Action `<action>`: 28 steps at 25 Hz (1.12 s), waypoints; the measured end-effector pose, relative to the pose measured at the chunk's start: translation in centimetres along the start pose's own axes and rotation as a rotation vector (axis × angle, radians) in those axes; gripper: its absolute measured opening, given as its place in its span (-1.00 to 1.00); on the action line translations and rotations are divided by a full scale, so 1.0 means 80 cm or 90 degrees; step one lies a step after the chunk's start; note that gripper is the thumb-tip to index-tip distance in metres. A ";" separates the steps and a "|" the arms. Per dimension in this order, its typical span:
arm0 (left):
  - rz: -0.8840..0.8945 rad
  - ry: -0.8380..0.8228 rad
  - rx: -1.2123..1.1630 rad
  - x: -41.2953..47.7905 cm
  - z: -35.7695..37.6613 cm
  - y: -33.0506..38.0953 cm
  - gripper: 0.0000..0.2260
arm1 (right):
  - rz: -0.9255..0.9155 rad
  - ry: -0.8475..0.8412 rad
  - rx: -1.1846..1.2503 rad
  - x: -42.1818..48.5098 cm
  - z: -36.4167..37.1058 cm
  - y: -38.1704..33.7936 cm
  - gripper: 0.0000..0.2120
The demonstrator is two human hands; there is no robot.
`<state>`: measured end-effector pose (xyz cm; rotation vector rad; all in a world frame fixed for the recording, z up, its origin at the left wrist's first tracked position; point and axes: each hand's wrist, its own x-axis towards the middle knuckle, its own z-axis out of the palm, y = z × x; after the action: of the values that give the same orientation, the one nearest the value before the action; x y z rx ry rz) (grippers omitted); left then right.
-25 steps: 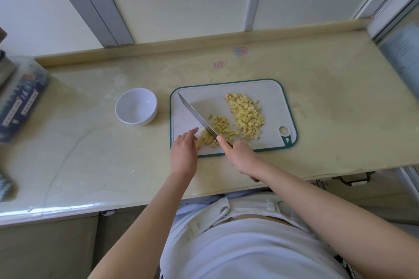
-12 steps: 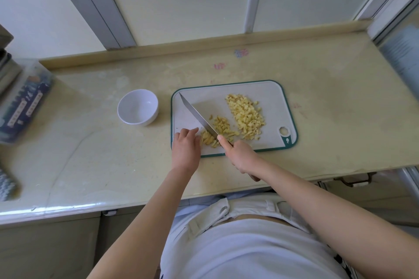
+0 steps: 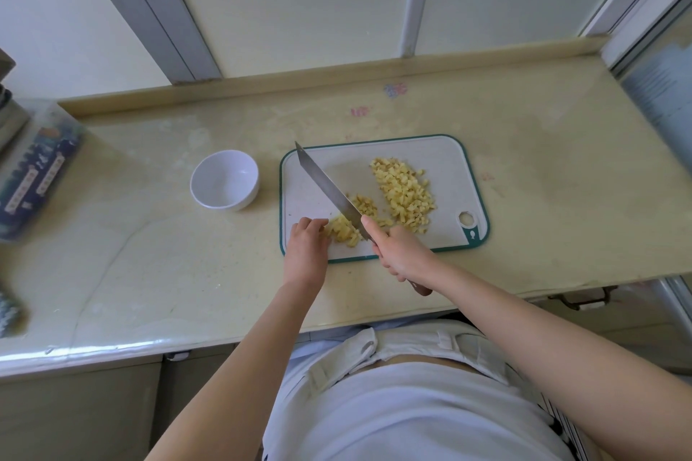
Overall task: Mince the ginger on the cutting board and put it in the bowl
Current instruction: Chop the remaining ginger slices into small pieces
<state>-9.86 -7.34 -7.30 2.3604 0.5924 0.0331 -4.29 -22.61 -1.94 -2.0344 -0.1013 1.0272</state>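
Ginger (image 3: 342,234) is pinned to the near left part of the cutting board (image 3: 449,157) by the left hand (image 3: 307,249), whose fingers are curled with the tips bent onto the pale yellow pieces. The knife (image 3: 329,187) is gripped by the right hand (image 3: 402,254), fingers wrapped round the handle and the forefinger laid along the top of the blade. The blade is angled far and to the left, its edge set down just to the right of the held pieces. A few cut bits are seen just right of the blade, and a larger diced heap (image 3: 404,195) is spread further right, mid-board. The white bowl (image 3: 239,204) is placed on the counter (image 3: 149,254) just left of the board, apart from it. A dark printed box (image 3: 33,176) is seen at the far left edge.
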 end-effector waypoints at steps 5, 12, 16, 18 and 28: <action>0.031 0.021 -0.007 -0.003 -0.001 0.000 -0.76 | 0.009 -0.011 0.030 -0.007 -0.004 -0.013 -0.48; 0.046 0.044 0.005 0.001 0.003 0.001 -0.83 | 0.070 -0.024 0.017 -0.006 0.004 -0.011 -0.49; 0.049 0.055 0.004 0.002 0.005 -0.001 -0.85 | 0.086 -0.023 -0.026 -0.001 0.008 -0.009 -0.47; 0.045 0.065 0.001 0.002 0.006 0.001 -0.84 | 0.076 -0.017 -0.060 0.001 0.009 -0.007 -0.46; 0.045 0.091 0.009 0.004 0.011 0.000 -0.88 | 0.042 0.004 -0.168 -0.004 0.016 -0.014 -0.43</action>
<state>-9.40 -7.76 -7.96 2.4062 0.5782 0.2327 -5.06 -21.17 -1.36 -2.2928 -0.1745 1.0952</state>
